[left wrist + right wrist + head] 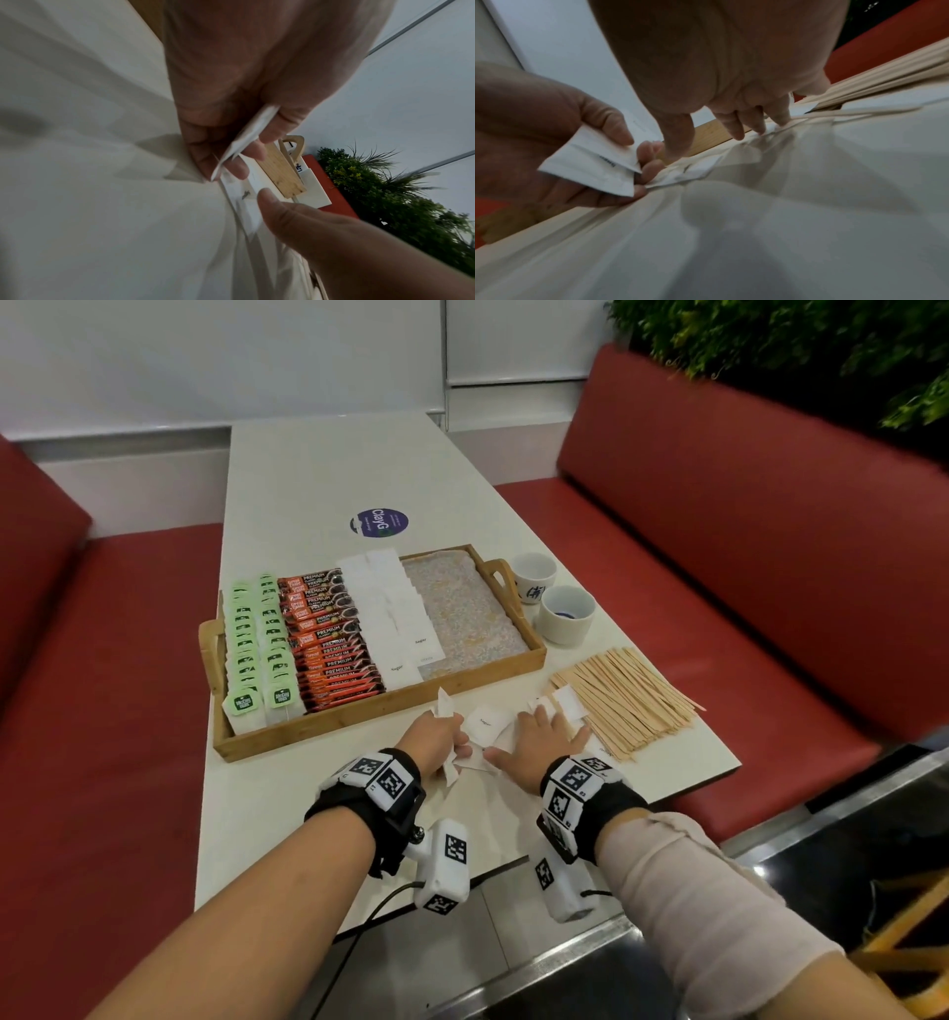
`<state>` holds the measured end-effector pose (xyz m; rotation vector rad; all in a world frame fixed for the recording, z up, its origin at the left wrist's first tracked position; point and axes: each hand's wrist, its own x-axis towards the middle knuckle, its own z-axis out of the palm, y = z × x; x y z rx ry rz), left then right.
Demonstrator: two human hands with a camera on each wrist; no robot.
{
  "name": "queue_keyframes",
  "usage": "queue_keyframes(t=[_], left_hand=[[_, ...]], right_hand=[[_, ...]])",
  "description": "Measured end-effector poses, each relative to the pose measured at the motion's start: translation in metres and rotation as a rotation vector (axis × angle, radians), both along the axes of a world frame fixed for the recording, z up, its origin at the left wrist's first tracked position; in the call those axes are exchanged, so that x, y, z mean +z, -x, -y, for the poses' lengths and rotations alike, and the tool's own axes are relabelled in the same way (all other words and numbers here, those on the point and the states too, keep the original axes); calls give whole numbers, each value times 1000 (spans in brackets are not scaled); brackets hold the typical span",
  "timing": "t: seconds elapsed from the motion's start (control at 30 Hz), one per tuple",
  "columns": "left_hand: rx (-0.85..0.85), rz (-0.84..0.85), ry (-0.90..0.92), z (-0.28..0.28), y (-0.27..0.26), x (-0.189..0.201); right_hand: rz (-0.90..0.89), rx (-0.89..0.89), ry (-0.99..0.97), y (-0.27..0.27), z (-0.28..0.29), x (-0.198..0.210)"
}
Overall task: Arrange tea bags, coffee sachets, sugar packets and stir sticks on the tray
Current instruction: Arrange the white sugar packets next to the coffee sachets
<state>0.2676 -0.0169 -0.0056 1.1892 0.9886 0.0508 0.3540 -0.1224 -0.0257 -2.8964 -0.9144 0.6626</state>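
A wooden tray [518, 665] holds rows of green tea bags [257, 644], orange coffee sachets [328, 639] and white sugar packets [390, 613]; its right part is bare. In front of the tray, my left hand [436, 742] grips a few white sugar packets [246, 140], also seen as sugar packets [595, 164] in the right wrist view. My right hand [539, 737] lies flat with spread fingers [736, 130] pressing loose sugar packets [485, 721] on the table. Wooden stir sticks [626, 695] are piled to its right.
Two white cups [565, 613] stand right of the tray. A round blue sticker [379, 523] lies beyond it. Red bench seats [719, 557] flank the white table [334, 469], and green plants [821, 341] rise at the back right.
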Motion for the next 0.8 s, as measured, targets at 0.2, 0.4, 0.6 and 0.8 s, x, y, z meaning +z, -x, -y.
queue_keyframes(t=[0.2, 0.4, 0.6, 0.8], left_hand=[[3, -4, -6, -4, -2, -2], [11, -4, 5, -6, -4, -1], [11, 5, 28, -4, -4, 0], [14, 5, 46, -4, -5, 2]], right_hand=[[-42, 130, -65, 14, -3, 1], [-122, 67, -232, 6, -3, 17], [-23, -127, 2, -17, -1, 12], [-115, -101, -195, -14, 1, 25]])
